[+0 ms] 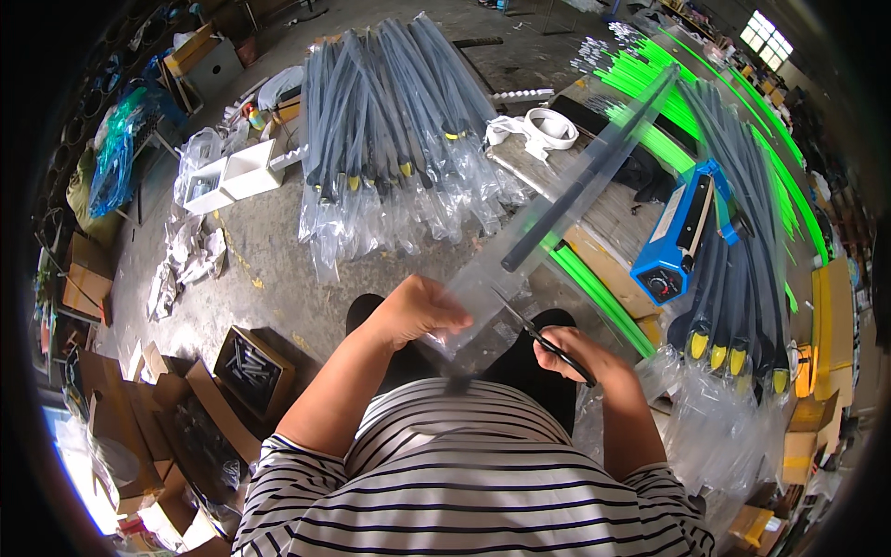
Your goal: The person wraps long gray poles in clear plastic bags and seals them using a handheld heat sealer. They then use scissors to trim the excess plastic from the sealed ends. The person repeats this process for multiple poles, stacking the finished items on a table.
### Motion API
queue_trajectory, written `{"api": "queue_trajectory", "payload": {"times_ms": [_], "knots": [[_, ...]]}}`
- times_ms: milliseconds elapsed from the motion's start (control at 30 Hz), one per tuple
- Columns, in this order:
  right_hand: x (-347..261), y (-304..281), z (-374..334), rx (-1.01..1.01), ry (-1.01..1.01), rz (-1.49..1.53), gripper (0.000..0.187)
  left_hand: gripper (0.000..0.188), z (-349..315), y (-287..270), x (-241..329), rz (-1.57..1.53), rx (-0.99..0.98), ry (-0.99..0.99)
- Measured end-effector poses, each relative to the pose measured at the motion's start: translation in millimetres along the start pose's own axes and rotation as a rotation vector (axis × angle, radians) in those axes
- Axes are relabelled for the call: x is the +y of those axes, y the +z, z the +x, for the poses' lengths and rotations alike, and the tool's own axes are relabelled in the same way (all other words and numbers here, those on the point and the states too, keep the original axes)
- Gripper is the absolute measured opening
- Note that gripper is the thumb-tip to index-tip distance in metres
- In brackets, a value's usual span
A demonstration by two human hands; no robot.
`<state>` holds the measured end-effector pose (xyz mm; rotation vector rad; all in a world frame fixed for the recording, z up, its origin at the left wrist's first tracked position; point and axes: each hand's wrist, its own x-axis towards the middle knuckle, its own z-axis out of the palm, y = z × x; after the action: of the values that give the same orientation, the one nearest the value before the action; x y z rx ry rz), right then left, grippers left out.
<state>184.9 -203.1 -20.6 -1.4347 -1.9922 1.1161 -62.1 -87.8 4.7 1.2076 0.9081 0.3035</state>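
Observation:
My left hand (422, 311) pinches the near end of a long clear plastic sleeve (478, 288). Inside that sleeve lies a dark grey rod (566, 213), slanting away to the upper right; its near end stops short of the sleeve's end. In my right hand (583, 355) are black-handled scissors (548, 343), fingers through the handles. The blades point up and left, at the plastic close to my left hand. Whether they have cut into it I cannot tell. Green rods (603, 297) lie beneath the sleeve.
A bundle of bagged grey rods (390, 111) lies on the floor ahead. To the right are a blue heat sealer (677, 232), more bagged rods with yellow tips (733, 306) and bright green rods (789, 176). White boxes (251, 169) and cardboard boxes (251, 371) stand left.

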Motion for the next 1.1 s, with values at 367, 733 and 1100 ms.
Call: {"api": "queue_trajectory", "payload": {"times_ms": [367, 733, 1100], "knots": [[-6, 1, 8, -0.035, 0.043, -0.008, 0.02, 0.018, -5, 2, 6, 0.016, -0.008, -0.016], [-13, -8, 9, -0.158, 0.087, 0.074, 0.021, 0.017, -4, 1, 6, 0.031, -0.001, -0.011], [-14, -2, 6, 0.025, 0.054, 0.004, 0.03, 0.016, -5, 1, 8, 0.014, -0.007, -0.008]]}}
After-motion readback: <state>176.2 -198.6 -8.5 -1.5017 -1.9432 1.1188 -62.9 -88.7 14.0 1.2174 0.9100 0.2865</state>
